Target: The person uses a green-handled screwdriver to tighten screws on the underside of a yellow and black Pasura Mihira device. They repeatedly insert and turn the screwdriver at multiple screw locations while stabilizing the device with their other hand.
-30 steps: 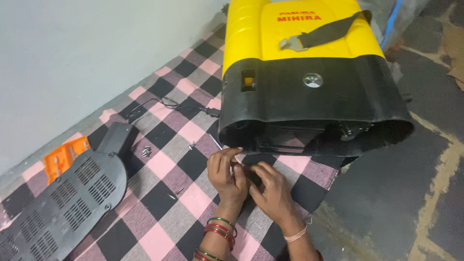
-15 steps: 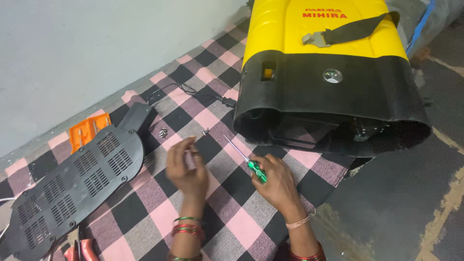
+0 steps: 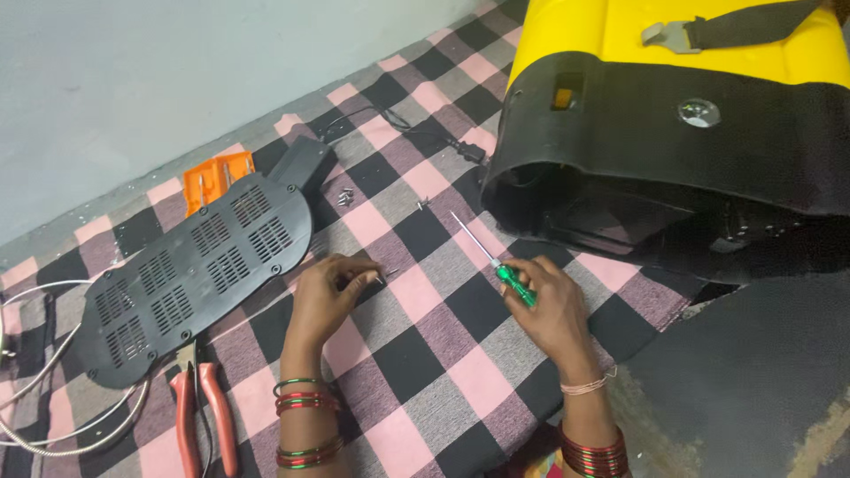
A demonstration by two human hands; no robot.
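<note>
i see the checked cloth, pink, black and grey, spread across the floor under everything. on its far right lies the big yellow and black sprayer tank, tipped so its open black base faces me, a grey strap buckle on the yellow top. to the left lies the long black vented cover, detached and flat, with an orange bit holder touching its far edge. red-handled pliers lie just below the cover, beside a loop of white cable. a thin black cord runs toward the tank.

my right hand is closed around the green handle of a screwdriver, the shaft pointing up and away toward the tank's mouth, tip clear of it. my left hand rests on the cloth between cover and screwdriver, thumb and fingertips pinched on a small screw. a few loose screws lie near the cover's top end.
</note>
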